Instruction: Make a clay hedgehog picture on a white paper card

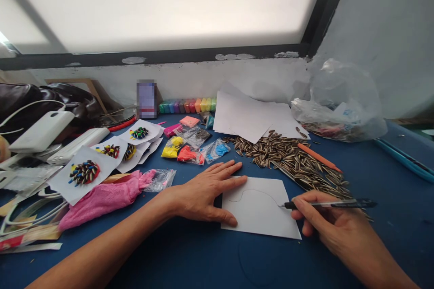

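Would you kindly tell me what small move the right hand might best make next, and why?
I would probably have the right hand draw the pen onward from the right end of the curved line: its tip is at that end, the line's two ends stand apart, bare paper lies below, and the left hand rests on the sheet.

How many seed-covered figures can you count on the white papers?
4: blue-tipped figure nearest; second figure behind it; partly covered figure to its right; green-tipped figure farthest back. More may be hidden.
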`<state>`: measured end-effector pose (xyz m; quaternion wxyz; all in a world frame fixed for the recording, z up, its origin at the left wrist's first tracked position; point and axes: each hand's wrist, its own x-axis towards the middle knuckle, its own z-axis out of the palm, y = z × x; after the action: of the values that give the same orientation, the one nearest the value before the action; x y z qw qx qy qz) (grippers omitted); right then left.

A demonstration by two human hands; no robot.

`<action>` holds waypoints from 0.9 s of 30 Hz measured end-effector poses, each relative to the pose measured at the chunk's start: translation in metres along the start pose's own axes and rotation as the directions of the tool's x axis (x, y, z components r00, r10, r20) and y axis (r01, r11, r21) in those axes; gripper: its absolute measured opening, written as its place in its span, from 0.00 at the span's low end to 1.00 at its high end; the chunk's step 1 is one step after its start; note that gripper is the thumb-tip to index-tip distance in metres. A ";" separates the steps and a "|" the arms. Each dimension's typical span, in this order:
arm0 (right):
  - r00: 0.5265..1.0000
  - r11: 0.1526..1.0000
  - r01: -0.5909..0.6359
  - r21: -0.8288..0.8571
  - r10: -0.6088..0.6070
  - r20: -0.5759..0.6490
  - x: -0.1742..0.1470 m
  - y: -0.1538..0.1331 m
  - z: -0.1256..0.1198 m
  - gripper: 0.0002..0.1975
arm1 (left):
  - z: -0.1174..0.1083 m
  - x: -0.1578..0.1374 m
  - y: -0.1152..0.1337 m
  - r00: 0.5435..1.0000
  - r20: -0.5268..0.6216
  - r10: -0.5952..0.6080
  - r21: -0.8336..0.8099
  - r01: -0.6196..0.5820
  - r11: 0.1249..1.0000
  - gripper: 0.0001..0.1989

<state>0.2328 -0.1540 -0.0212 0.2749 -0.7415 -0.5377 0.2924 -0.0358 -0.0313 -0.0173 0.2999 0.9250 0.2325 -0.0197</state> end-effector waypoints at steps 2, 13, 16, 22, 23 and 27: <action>1.000 1.000 0.018 -0.005 -0.019 -0.012 0.000 0.000 -0.001 0.23 | 0.000 0.000 0.000 1.000 -0.001 -0.001 -0.001 0.001 1.000 0.47; 0.997 0.993 0.079 0.085 -0.079 0.002 -0.005 -0.005 -0.002 0.20 | -0.003 0.001 0.004 1.000 0.007 -0.021 -0.005 0.021 1.000 0.50; 0.995 0.986 0.093 0.140 -0.087 -0.053 -0.010 -0.025 0.009 0.16 | -0.001 0.001 0.003 1.000 -0.006 -0.008 0.004 0.008 1.000 0.50; 0.936 0.922 0.252 0.294 -0.309 0.168 -0.003 -0.053 0.033 0.13 | 0.002 0.001 0.000 0.999 -0.034 0.015 0.021 -0.015 1.000 0.49; 0.929 0.914 0.262 0.310 -0.326 0.176 -0.001 -0.054 0.037 0.13 | 0.002 0.001 0.000 0.999 -0.033 0.015 0.024 -0.015 1.000 0.49; 0.925 0.911 0.276 0.306 -0.338 0.172 0.006 -0.055 0.047 0.13 | 0.001 0.001 0.002 0.999 -0.036 0.018 0.022 -0.018 1.000 0.48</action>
<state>0.1650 -0.1290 -0.0148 0.3568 -0.5641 -0.6293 0.3981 -0.0343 -0.0327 -0.0173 0.2859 0.9304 0.2293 -0.0028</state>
